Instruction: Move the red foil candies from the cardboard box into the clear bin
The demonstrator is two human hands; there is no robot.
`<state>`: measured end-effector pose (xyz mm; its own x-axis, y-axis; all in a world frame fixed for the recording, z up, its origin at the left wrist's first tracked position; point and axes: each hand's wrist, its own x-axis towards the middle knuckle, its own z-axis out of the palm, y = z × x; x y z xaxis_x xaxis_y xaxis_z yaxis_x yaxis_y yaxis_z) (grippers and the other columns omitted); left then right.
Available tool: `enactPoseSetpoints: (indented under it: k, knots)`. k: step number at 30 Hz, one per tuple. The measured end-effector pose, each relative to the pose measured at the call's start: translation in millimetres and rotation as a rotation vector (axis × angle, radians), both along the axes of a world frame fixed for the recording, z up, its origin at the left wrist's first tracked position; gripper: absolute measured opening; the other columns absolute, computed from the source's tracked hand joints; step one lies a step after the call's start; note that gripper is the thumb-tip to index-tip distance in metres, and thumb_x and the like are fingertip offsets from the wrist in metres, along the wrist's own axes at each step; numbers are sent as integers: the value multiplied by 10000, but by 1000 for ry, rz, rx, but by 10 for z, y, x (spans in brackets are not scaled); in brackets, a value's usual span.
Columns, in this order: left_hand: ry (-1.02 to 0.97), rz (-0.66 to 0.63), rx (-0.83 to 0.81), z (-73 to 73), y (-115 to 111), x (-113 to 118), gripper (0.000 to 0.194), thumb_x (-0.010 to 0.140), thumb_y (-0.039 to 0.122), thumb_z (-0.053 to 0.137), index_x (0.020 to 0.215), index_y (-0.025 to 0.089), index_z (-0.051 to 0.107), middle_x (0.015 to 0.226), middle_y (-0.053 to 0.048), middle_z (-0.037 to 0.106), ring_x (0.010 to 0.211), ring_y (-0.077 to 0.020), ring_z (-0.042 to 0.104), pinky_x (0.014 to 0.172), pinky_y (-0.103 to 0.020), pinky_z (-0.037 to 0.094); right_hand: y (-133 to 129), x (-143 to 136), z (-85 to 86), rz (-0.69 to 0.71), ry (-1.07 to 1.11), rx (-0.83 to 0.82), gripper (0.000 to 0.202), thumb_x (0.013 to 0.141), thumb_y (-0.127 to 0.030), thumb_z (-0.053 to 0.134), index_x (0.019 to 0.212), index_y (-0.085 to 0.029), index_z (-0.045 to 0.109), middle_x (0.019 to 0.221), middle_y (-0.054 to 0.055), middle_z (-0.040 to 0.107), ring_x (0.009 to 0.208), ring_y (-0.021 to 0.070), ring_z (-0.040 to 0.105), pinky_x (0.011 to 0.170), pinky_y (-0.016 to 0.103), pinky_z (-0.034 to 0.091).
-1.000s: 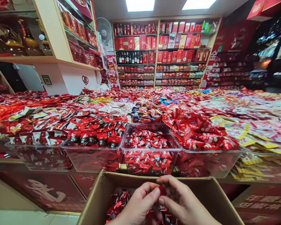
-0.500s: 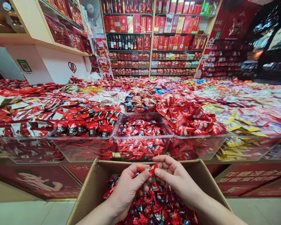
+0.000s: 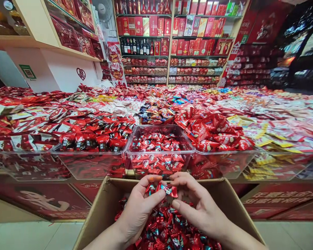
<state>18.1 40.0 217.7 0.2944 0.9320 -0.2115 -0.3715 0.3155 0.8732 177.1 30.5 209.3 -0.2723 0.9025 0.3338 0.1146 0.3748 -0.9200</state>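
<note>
Red wrapped candies [image 3: 167, 189] are held between the thumb and fingers of my left hand [image 3: 143, 205], above an open cardboard box [image 3: 99, 208]. Just right of them, my right hand [image 3: 198, 203] has its thumb and fingers apart, with nothing seen between them. Below both hands, the box holds a heap of red and teal candies [image 3: 172, 232]. Similar candies [image 3: 159, 142] fill a clear plastic bin [image 3: 160, 151] directly beyond the box.
More clear bins [image 3: 91, 153] of red packets line the counter's front edge on both sides. Yellow and white packets [image 3: 266, 139] lie at the right. Behind stand shelves [image 3: 169, 38] with bottles and red boxes.
My right thumb and fingers have parted from the candy they were touching. My left hand still holds candy, now more exposed and turned. The view has shifted very slightly.
</note>
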Motion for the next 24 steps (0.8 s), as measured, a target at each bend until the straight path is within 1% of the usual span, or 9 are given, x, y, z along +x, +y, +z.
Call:
enactPoseSetpoints:
  k: [2,6,8,10,12,14,16,21,24]
  knots:
    - [18,-13,19,-6,-2,4,266,666,161,625,908,207,527,830,16,598,689,-79,530,664,-211,406,12,-8,-24,23,13,-21,235,749,-194,528,976,-211,468,976,57,473,747,125,511,635,243,461]
    - [56,-29,-13,-17,5,17,209,696,222,593,896,210,534,751,32,569,625,-69,505,556,-181,380,34,-1,-50,-20,-79,39,102,753,-143,497,843,-190,512,901,50,502,824,146,508,686,249,458]
    - [60,-10,-42,-26,18,14,180,699,239,586,868,199,536,705,32,567,591,-64,493,548,-182,377,29,4,-36,-24,-137,76,118,739,-123,500,835,-189,516,912,52,495,801,139,512,668,242,462]
    - [47,17,-73,-41,35,1,163,692,238,590,839,193,533,672,34,567,578,-61,491,549,-180,375,15,6,-10,7,-218,154,183,720,-115,521,885,-193,515,960,61,482,819,143,509,689,251,461]
    - [32,34,-102,-57,50,-14,156,689,235,589,826,195,527,658,35,566,568,-57,492,532,-170,363,1,5,14,41,-313,274,246,734,-93,489,957,-197,505,1003,76,478,883,157,493,745,276,448]
    - [33,24,-121,-65,56,-22,149,680,227,593,808,194,524,643,37,561,542,-51,487,507,-162,346,-7,7,24,55,-410,388,264,771,-70,418,985,-199,505,978,82,505,909,165,482,765,297,438]
    - [39,-6,-142,-62,50,-20,146,680,238,588,801,191,520,634,38,551,521,-53,484,489,-165,333,-12,13,16,51,-467,454,266,797,-65,375,986,-199,507,936,83,532,871,164,494,729,299,448]
    - [-40,-59,-158,-58,21,-10,228,762,347,448,942,210,474,721,10,543,549,-90,512,478,-200,327,-27,49,23,-41,-366,514,256,778,-63,447,989,-207,471,874,57,553,809,152,518,691,287,461]
    - [-36,-76,-147,-83,12,-9,216,759,249,417,967,199,441,762,-6,530,586,-104,522,502,-217,341,27,67,193,-120,-354,588,255,770,-64,467,974,-217,468,857,48,552,800,156,521,685,298,461]
